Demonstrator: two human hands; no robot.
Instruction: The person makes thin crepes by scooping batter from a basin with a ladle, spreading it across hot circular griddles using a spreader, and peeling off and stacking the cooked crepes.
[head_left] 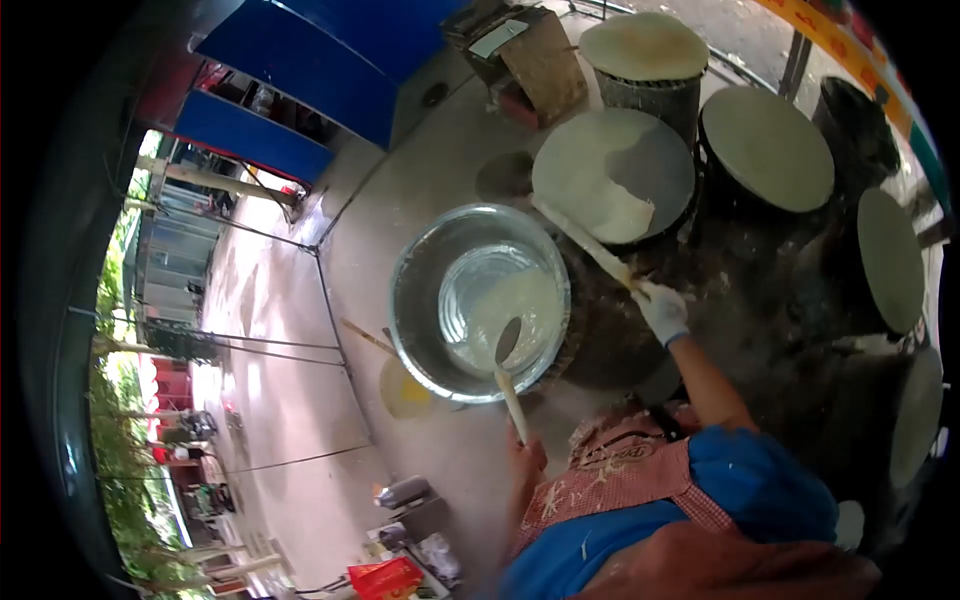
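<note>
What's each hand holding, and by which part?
Left hand: the ladle, by the end of its handle. Right hand, gloved: the paddle, by its near end.

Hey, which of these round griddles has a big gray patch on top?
The griddle nearest the basin: gray shows there beside a pale coating, while the other griddles look pale, with no such patch.

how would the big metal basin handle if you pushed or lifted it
The metal basin would probably be heavy, given its width and the pale mixture inside. That mixture looks wet, so a shove might slosh it. The basin's shiny wall may feel slippery.
</note>
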